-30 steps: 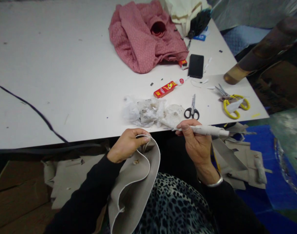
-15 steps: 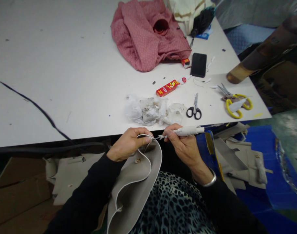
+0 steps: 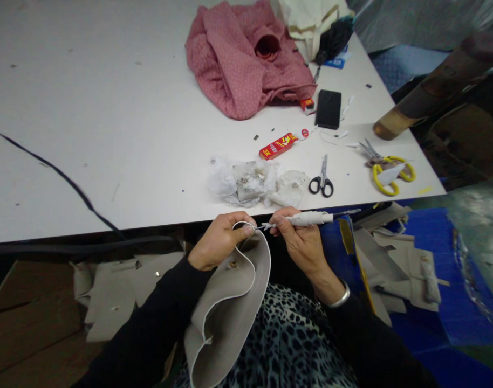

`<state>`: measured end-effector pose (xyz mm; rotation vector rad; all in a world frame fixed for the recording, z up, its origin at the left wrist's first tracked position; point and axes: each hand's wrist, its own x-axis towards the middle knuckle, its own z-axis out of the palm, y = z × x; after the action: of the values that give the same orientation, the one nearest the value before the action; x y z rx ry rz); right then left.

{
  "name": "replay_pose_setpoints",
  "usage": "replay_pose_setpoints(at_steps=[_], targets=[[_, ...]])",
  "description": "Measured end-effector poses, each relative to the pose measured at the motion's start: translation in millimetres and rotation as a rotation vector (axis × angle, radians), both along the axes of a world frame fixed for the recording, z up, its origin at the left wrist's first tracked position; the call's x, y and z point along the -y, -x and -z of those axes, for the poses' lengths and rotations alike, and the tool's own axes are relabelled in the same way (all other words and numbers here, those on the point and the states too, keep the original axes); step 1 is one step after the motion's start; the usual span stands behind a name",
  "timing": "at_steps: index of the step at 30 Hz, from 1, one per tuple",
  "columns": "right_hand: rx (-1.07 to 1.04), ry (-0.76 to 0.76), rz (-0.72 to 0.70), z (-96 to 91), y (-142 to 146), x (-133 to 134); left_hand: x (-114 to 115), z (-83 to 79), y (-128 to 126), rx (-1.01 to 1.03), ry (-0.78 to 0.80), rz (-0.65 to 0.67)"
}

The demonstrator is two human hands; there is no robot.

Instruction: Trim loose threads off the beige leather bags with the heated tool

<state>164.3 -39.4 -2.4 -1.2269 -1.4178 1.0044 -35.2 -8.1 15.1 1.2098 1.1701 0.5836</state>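
My left hand (image 3: 219,238) is closed on the top edge of a curved beige leather piece (image 3: 234,302) with white piping and a small metal stud, which rests on my lap. My right hand (image 3: 297,237) grips a white pen-shaped tool (image 3: 307,219) like a pencil. Its tip touches the piping right beside my left fingertips, just below the table's front edge.
On the white table (image 3: 109,134) lie crumpled plastic bags (image 3: 254,183), black scissors (image 3: 321,180), yellow scissors (image 3: 388,170), a red glue tube (image 3: 281,145), a black phone (image 3: 328,109) and a pink garment (image 3: 246,59). Beige leather pieces (image 3: 396,264) are stacked at right over blue sheeting.
My right hand has swung the white tool leftward until its tip meets the piping at my left fingers. The leather piece has shifted slightly right.
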Motion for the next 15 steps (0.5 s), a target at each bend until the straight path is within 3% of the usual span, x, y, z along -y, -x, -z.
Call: replay_pose_setpoints(at_steps=[5,7,11,15], targets=[[0.299,-0.406,-0.209,-14.3,-5,12,4,-1.8,0,0.150,0.135,-0.090],[0.283,-0.473,-0.214,-18.9,-6,18,6,-5.4,3,0.171,0.139,-0.114],[-0.022,-0.272,-0.010,-19.4,-4,33,13,-22.8,9,-0.018,-0.045,-0.131],[-0.193,-0.048,0.017,-18.7,1,45,25,-46.6,16,-0.277,-0.252,-0.114]])
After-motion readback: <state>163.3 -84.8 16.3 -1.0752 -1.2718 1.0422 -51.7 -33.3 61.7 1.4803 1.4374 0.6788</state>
